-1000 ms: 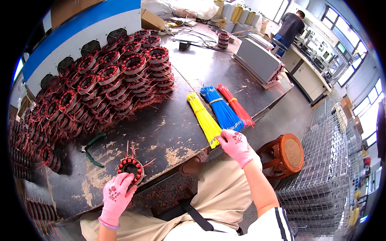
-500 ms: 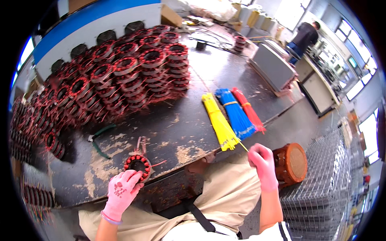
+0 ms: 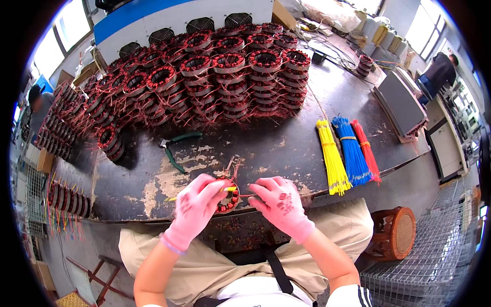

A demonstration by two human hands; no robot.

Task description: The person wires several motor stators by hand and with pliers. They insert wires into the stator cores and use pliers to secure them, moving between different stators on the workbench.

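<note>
A ring-shaped motor stator (image 3: 235, 197) with red copper windings lies at the table's front edge, between my two pink-gloved hands. My left hand (image 3: 197, 203) is closed over its left side and pinches a short yellow wire (image 3: 230, 189), whose other end pokes out left of the hand. My right hand (image 3: 281, 207) has its thumb and forefinger closed round a thin reddish lead (image 3: 246, 195) coming off the stator's right side. More leads stick up from the far side of the ring. Part of the stator is hidden by my left hand.
Tied bundles of yellow (image 3: 331, 158), blue (image 3: 352, 152) and red wires (image 3: 365, 148) lie to the right. Green-handled pliers (image 3: 174, 159) rest left of the hands. Stacked stators (image 3: 230, 84) fill the back. A wooden stool (image 3: 396, 233) and wire cage (image 3: 429, 245) stand right; people work beyond.
My right hand has come from beside the wire bundles to the stator and now pinches its lead. A yellow wire is now in my left hand. The view has shifted left.
</note>
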